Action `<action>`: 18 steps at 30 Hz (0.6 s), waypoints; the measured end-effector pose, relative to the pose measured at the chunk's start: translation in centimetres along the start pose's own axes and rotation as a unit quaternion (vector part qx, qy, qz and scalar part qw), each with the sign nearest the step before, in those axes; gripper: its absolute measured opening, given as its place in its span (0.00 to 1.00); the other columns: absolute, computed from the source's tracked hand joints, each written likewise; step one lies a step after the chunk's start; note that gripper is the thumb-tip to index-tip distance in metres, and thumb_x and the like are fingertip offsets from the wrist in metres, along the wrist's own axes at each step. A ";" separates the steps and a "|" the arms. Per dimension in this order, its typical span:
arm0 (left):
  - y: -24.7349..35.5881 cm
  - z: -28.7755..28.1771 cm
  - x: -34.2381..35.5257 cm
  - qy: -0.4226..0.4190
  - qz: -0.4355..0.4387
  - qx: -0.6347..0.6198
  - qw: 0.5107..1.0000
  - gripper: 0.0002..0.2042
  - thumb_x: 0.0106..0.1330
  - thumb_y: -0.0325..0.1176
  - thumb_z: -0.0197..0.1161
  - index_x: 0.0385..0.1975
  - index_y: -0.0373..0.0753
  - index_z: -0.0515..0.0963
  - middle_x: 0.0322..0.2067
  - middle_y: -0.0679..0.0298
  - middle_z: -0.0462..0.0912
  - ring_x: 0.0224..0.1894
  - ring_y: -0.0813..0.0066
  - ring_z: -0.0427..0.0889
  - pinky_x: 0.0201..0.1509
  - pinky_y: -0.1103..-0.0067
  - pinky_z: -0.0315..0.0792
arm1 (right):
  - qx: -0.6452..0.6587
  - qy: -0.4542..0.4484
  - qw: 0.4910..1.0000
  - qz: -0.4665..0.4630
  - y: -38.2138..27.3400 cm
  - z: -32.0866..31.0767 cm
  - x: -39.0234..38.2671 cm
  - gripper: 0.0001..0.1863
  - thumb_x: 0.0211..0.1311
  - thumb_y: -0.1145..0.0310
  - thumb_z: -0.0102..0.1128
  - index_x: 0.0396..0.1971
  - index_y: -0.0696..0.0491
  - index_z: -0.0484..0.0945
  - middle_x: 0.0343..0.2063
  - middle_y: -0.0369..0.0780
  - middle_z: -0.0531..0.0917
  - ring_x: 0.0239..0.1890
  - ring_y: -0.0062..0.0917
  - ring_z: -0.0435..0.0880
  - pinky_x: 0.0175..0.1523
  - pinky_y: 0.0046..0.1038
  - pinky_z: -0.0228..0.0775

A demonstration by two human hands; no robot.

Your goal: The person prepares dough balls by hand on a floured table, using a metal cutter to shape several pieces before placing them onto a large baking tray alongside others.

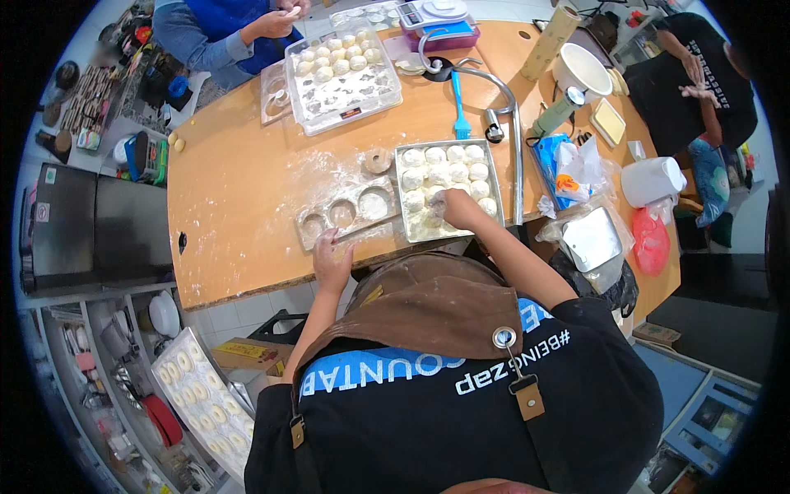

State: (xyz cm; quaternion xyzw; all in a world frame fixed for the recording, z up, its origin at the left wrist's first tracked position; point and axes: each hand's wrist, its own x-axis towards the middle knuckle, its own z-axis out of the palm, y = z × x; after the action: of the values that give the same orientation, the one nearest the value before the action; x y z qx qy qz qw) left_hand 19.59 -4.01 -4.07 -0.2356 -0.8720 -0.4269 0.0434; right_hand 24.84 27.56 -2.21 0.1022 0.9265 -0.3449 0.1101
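Observation:
A metal tray [497,188] in front of me holds rows of round white dough balls [436,155]. Over its near half is my right hand [461,210], fingers curled down among the dough and flour; what they pinch, if anything, is hidden. To the tray's left lies a floury wooden mould [360,193] with three round hollows. My left hand [333,258] rests at the mould's near edge, fingers apart and dusted with flour, holding nothing. A small round wooden piece [378,160] sits just beyond the mould.
Farther back stands a clear plastic box [346,119] of dough balls. A blue brush [461,107], a curved metal pipe [517,148], a green bottle [558,113] and a white jug [652,181] are rightward. Co-workers' hands [278,22] show across the table. A tray of dough rings [202,395] stands lower left.

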 end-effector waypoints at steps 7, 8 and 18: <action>-1.4 -1.3 -2.8 0.010 -0.031 0.054 0.998 0.23 0.50 0.28 0.66 0.48 0.37 0.70 0.44 0.57 0.73 0.41 0.63 0.73 0.46 0.72 0.70 | -0.261 -0.087 0.951 -0.143 -0.1 1.3 -0.7 0.13 0.47 0.74 0.58 0.36 0.49 0.78 0.39 0.43 0.78 0.45 0.37 0.77 0.46 0.36 0.71; -1.3 -1.4 -2.8 0.015 -0.029 0.051 0.998 0.23 0.50 0.28 0.66 0.48 0.37 0.70 0.44 0.57 0.73 0.41 0.63 0.73 0.46 0.72 0.70 | -0.309 -0.086 0.919 -0.228 -0.2 1.1 -0.8 0.13 0.49 0.71 0.58 0.38 0.48 0.77 0.40 0.41 0.77 0.47 0.35 0.76 0.47 0.35 0.71; 0.4 -2.0 -1.8 -0.017 -0.028 0.037 0.999 0.22 0.51 0.28 0.65 0.47 0.37 0.70 0.45 0.58 0.73 0.43 0.63 0.73 0.45 0.72 0.70 | -0.234 -0.125 0.957 -0.115 -2.4 0.9 -0.2 0.18 0.51 0.71 0.56 0.44 0.51 0.71 0.40 0.44 0.76 0.45 0.38 0.76 0.48 0.37 0.70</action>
State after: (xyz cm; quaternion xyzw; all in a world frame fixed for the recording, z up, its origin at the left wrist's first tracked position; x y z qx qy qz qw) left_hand 21.11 -5.96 -3.04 -0.2166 -0.8939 -0.3916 0.0253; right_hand 24.47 25.15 -1.34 -0.0777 0.9657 -0.1387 0.2053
